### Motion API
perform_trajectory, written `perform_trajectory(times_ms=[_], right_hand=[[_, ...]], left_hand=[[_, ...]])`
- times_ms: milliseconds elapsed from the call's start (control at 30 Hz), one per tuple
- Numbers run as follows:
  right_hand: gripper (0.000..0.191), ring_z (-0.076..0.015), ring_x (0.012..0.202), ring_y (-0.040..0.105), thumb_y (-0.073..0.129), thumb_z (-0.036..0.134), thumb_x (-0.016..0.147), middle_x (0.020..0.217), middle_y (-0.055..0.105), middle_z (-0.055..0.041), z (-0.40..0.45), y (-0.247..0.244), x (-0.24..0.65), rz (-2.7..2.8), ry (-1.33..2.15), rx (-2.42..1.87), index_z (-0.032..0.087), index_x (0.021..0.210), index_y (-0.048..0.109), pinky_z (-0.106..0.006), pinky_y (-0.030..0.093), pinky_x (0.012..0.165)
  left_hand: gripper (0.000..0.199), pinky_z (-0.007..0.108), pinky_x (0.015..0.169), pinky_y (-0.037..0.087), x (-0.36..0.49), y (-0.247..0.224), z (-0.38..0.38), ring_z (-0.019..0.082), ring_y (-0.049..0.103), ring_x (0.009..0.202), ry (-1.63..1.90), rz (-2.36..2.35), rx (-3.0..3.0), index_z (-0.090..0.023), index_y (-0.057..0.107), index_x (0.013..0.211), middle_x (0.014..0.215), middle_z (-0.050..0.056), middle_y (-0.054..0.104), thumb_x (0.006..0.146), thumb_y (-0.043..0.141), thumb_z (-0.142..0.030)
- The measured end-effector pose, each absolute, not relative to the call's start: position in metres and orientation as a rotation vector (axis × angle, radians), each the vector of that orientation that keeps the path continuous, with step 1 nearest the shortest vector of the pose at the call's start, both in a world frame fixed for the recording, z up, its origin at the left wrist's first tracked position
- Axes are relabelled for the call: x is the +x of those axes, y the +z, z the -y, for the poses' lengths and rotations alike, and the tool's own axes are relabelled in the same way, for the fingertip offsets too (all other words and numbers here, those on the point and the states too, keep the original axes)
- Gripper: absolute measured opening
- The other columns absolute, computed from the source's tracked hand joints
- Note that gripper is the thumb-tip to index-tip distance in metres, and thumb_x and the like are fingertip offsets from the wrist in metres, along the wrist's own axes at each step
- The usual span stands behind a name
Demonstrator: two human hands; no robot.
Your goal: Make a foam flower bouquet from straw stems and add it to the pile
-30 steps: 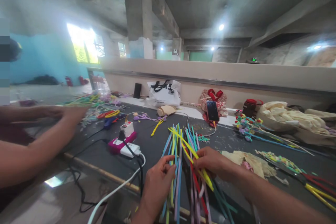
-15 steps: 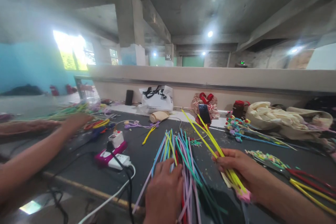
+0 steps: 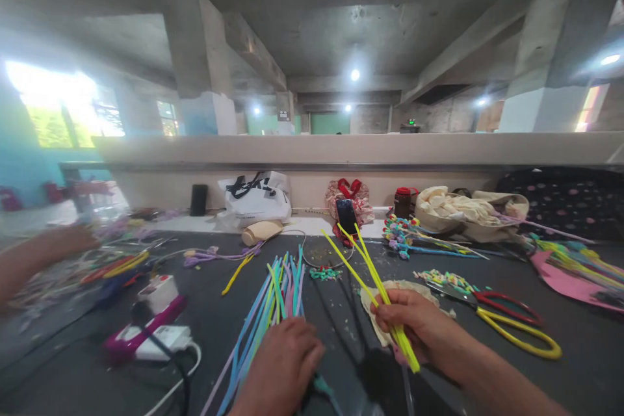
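Several yellow pipe cleaners (image 3: 373, 270) are pinched in my right hand (image 3: 409, 318), fanning out at their far ends. Under that hand are a tan cloth (image 3: 370, 312) and a small pink piece (image 3: 398, 355). My left hand (image 3: 283, 364) is closed over a bundle of blue, green, purple and yellow pipe cleaners (image 3: 270, 296) on the dark table; its fingertips are partly hidden. Close to the bundle's far end is a small heap of green and red bits (image 3: 325, 273).
Scissors (image 3: 497, 312) with red and yellow handles lie at right beside cut pieces (image 3: 446, 281). At left are a power strip (image 3: 146, 331) with cables and another person's arm (image 3: 43, 260). A white bag (image 3: 256, 198), phone (image 3: 346, 214) and brown bottle (image 3: 403, 201) line the back.
My view has turned right. The pipe cleaners under my left hand are drawn together more tightly and moved left, away from my right hand. My right hand still holds the yellow ones.
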State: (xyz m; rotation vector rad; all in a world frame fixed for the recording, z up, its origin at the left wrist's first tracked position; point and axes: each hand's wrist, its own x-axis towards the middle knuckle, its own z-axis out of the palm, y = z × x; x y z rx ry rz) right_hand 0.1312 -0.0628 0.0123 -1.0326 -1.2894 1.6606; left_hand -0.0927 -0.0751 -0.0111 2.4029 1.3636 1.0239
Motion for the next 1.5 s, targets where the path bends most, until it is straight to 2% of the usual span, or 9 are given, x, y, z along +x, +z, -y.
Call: perform_trajectory(times_ms=[167,267,367,467,567,833,1100,1367,1500], right_hand=[[0.015,-0.0018,0.030,0.033,0.059,0.028,0.067,0.051,0.049,0.0057,0.065,0.014,0.111,1.375,1.677,-0.974,0.014,0.071,0.057,-0.014,0.020,0.027],[0.017,-0.0032,0.037,0.039,0.060,0.029,0.065,0.049,0.049,0.0047,0.064,0.007,0.098,1.382,1.768,-0.890,0.012,0.065,0.058,-0.014,0.026,0.035],[0.018,-0.0048,0.040,0.043,0.062,0.029,0.062,0.047,0.052,0.0032,0.061,-0.002,0.093,1.359,1.754,-0.906,0.012,0.059,0.059,-0.016,0.029,0.040],[0.026,-0.0067,0.041,0.045,0.062,0.039,0.064,0.048,0.053,0.0032,0.058,-0.011,0.097,1.283,1.641,-0.980,0.013,0.060,0.059,-0.017,0.030,0.039],[0.034,-0.0118,0.061,0.054,0.059,0.049,0.065,0.069,0.060,0.0007,0.061,-0.013,0.105,0.890,1.526,-0.965,0.017,0.076,0.061,-0.020,0.040,0.048],[0.036,-0.0186,0.096,0.053,0.046,0.053,0.075,0.097,0.058,-0.0032,0.075,0.009,0.104,0.413,1.386,-0.636,0.021,0.089,0.057,-0.030,0.045,0.080],[0.034,-0.0144,0.068,0.059,0.049,0.050,0.073,0.081,0.060,-0.0008,0.062,0.001,0.093,0.361,1.352,-0.690,0.020,0.087,0.055,-0.028,0.048,0.066],[0.043,-0.0170,0.077,0.059,0.058,0.053,0.063,0.091,0.061,-0.0020,0.060,-0.010,0.095,0.481,1.350,-0.747,0.020,0.091,0.058,-0.025,0.047,0.061],[0.035,-0.0112,0.063,0.057,0.059,0.049,0.065,0.079,0.061,-0.0009,0.065,-0.016,0.112,0.651,1.356,-0.870,0.018,0.081,0.059,-0.017,0.039,0.045]], left_hand=[[0.027,0.029,0.074,0.041,-0.056,0.016,0.072,0.019,0.057,0.080,1.102,-1.170,1.730,-0.022,0.066,0.081,0.079,0.004,0.066,0.076,0.045,-0.037],[0.030,0.023,0.057,0.045,-0.028,0.015,0.068,0.012,0.058,0.055,1.030,-0.861,1.134,-0.016,0.061,0.089,0.072,0.002,0.066,0.077,0.044,-0.038],[0.021,0.020,0.039,0.040,-0.017,0.012,0.063,0.009,0.053,0.041,1.043,-0.700,0.752,-0.015,0.056,0.072,0.065,0.002,0.065,0.077,0.047,-0.033],[0.015,0.024,0.048,0.048,-0.019,0.018,0.058,0.014,0.061,0.055,1.227,-0.687,0.489,-0.016,0.052,0.066,0.066,0.003,0.065,0.077,0.048,-0.025],[0.010,0.028,0.067,0.051,-0.021,0.029,0.056,0.014,0.063,0.068,1.414,-0.655,0.394,-0.014,0.054,0.074,0.069,0.005,0.065,0.079,0.046,-0.015],[0.013,0.027,0.065,0.051,0.004,0.034,0.069,0.011,0.062,0.059,1.412,-0.607,0.414,-0.011,0.055,0.078,0.061,0.004,0.063,0.080,0.043,-0.009],[0.012,0.027,0.068,0.051,0.021,0.023,0.080,0.013,0.062,0.063,1.348,-0.559,0.399,-0.011,0.055,0.079,0.063,0.005,0.063,0.080,0.043,-0.010],[0.013,0.027,0.061,0.052,0.015,0.020,0.077,0.014,0.063,0.061,1.378,-0.652,0.429,-0.013,0.051,0.085,0.063,0.005,0.064,0.078,0.042,-0.006],[0.014,0.027,0.067,0.051,0.002,0.024,0.071,0.013,0.064,0.064,1.460,-0.668,0.439,-0.012,0.051,0.085,0.063,0.005,0.064,0.078,0.041,-0.005]])
